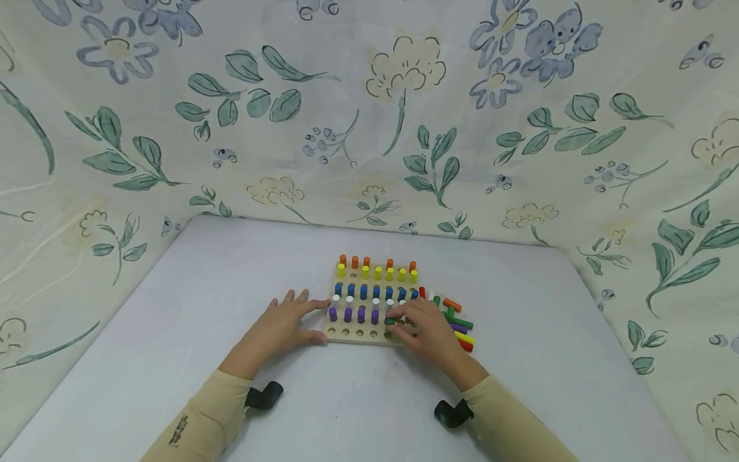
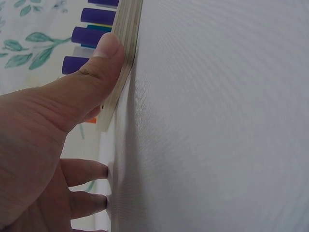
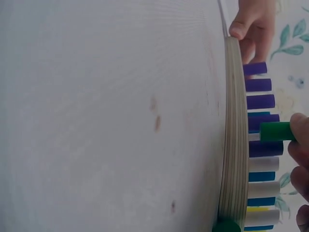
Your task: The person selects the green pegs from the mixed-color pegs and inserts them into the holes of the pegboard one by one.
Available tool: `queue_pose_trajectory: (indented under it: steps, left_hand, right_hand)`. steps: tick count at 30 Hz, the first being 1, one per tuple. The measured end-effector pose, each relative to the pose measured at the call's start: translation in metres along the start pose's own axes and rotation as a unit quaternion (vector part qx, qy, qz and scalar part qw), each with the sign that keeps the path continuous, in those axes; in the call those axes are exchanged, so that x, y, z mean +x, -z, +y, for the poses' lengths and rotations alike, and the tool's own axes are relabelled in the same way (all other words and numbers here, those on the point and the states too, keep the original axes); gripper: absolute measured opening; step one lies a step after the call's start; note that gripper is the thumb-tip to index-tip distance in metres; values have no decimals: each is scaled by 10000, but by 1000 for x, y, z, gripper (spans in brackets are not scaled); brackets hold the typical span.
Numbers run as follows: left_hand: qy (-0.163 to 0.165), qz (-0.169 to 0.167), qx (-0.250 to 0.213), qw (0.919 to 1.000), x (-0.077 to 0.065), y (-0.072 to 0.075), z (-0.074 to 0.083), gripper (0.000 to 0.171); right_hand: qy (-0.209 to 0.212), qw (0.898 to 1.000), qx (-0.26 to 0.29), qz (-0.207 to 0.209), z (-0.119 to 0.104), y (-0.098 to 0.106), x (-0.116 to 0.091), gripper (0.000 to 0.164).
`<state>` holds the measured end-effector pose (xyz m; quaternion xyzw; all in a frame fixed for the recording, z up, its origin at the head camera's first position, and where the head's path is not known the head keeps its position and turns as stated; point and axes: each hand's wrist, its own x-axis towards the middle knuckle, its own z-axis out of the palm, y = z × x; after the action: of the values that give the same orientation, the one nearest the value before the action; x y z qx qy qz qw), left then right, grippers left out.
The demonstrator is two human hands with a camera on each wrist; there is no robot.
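A wooden pegboard lies on the table with rows of orange pegs, yellow pegs, blue pegs, white pegs and purple pegs standing in it. Its front row shows several bare holes at the left. My right hand pinches a green peg between thumb and fingers over the front right part, hiding some holes. My left hand is spread at the board's left side; its thumb touches the front edge near the corner, the forefinger the left edge.
Right of the board lies a loose pile with a red peg, a yellow peg, an orange peg and several others. Black curved devices sit at both wrists. Flowered cloth hangs behind the white table.
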<state>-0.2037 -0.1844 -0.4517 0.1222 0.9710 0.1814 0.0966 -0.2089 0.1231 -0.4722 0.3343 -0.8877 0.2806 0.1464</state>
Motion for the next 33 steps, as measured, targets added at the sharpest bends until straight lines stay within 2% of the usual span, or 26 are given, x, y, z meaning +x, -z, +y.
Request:
queue_pose_trajectory:
  steps: [6, 19, 33]
  left_hand:
    - [-6, -61, -16, 10000, 0, -1, 0, 80]
    - [-12, -22, 49, 10000, 2, -2, -3, 81]
    - [-20, -14, 95, 10000, 3, -2, -3, 80]
  right_hand:
    - [173, 9997, 164, 60, -3, -4, 2, 25]
    - [271, 9996, -88, 10, -11, -9, 9, 23]
    - [234, 9994, -144, -229, -21, -19, 20, 20]
